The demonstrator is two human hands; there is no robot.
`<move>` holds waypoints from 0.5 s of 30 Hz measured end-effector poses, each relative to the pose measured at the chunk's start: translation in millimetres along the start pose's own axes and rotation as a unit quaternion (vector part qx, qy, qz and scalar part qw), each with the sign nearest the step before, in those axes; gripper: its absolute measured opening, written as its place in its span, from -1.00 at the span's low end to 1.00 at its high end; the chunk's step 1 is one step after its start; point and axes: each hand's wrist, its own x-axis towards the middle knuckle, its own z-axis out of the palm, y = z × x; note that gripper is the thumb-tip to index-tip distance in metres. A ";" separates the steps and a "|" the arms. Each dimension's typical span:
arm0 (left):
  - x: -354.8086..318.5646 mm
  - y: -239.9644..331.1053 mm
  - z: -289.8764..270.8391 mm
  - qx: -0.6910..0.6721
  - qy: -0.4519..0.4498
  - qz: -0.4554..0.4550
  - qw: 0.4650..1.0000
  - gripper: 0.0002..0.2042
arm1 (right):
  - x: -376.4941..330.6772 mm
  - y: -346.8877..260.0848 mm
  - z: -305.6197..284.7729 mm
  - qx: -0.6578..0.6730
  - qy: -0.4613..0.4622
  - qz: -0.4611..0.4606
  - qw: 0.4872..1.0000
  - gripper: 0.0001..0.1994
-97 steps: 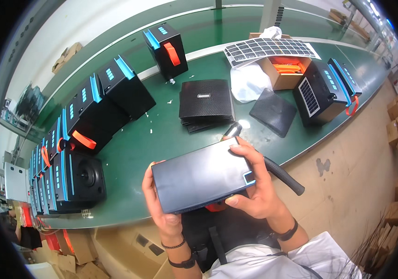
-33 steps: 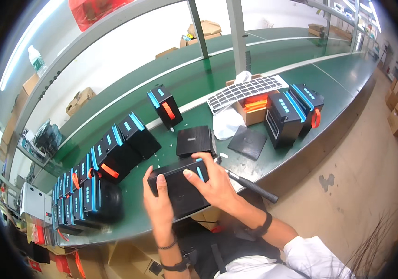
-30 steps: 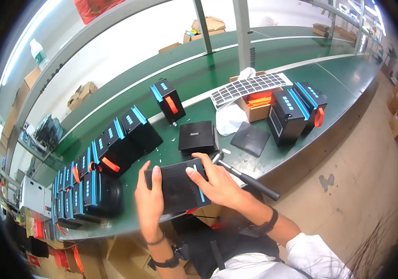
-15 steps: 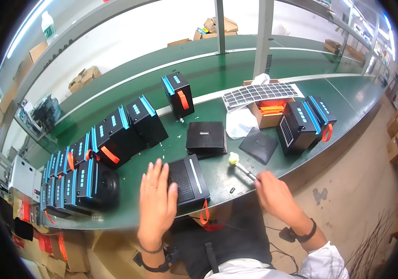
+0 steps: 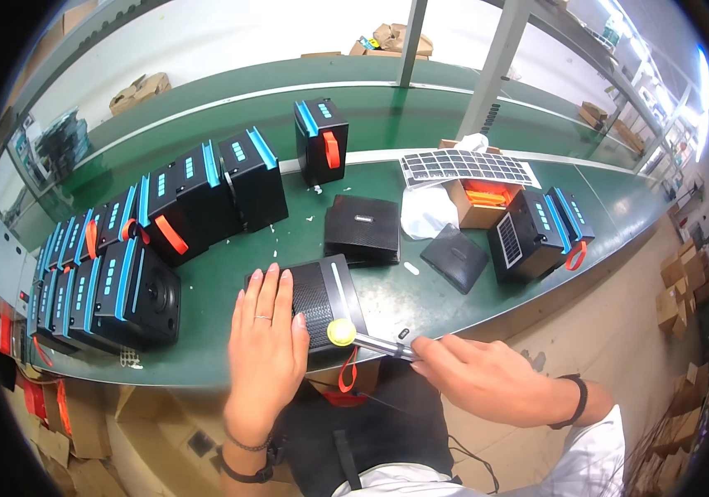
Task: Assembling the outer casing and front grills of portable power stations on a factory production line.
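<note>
A black box-shaped speaker (image 5: 339, 291) lies at the table's near edge, its textured grille facing up and its orange strap (image 5: 348, 370) hanging over the edge. Flat on the grille's left part rests my left hand (image 5: 267, 340), fingers stretched out. My right hand (image 5: 474, 373) is closed around the metal handle of a small mallet (image 5: 342, 332). Its yellow head is over the speaker's near right part; whether it touches, I cannot tell. Just behind the speaker sits a stack of black textured panels (image 5: 362, 228), with one loose dark panel (image 5: 455, 258) to its right.
Several black speakers (image 5: 135, 290) with blue trim stand in rows at the left. Another stands alone at the back (image 5: 321, 142), and two (image 5: 528, 238) are at the right. Near these are a cardboard box (image 5: 478, 214) of orange pieces and a sheet of dark labels (image 5: 466, 168).
My right hand has brought the mallet leftward and nearer, from above the table to over the speaker. My left hand still lies on the grille. The view has shifted a little.
</note>
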 end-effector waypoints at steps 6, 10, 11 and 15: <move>0.0 -0.4 0.3 -0.008 -0.005 -0.004 1.000 -0.52 | 2.5 7.3 20.3 0.034 -0.047 0.013 0.998 -0.72; -3.8 -6.3 -2.7 -0.031 -0.028 -0.016 0.999 -0.49 | 0.4 -3.2 10.4 0.016 0.003 0.003 1.000 -0.71; -5.3 -12.0 -8.8 -0.178 -0.049 -0.028 0.982 -0.46 | -0.4 -4.5 12.0 0.043 0.051 0.009 0.998 -0.72; -20.2 -41.5 0.3 -0.479 -0.017 -0.056 0.876 -0.37 | 5.7 -5.3 14.6 0.069 0.102 0.001 0.992 -0.73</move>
